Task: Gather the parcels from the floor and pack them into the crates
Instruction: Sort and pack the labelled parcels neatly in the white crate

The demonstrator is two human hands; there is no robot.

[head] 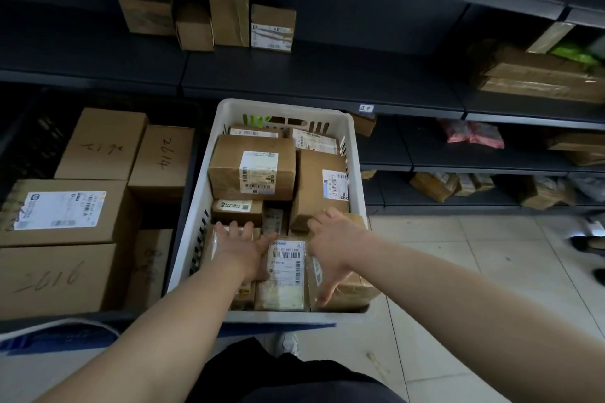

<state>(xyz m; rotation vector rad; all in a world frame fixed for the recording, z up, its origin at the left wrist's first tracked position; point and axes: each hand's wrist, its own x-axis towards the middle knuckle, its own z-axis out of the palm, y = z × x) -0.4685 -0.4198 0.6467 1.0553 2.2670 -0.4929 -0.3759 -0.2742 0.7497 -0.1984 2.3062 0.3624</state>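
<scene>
A white plastic crate stands on the floor in front of me, packed with several brown cardboard parcels. The largest parcel lies on top near the middle, its white label facing up. At the near end sits a taped parcel with a barcode label. My left hand rests flat on the parcels at the near left, fingers spread and straight. My right hand lies over a brown parcel at the near right, fingers pointing away, thumb down beside the labelled parcel.
A dark crate on the left holds big cardboard boxes with handwritten numbers. Dark metal shelves with more parcels run behind and to the right. Pale tiled floor lies on the right, with someone's shoes at its edge.
</scene>
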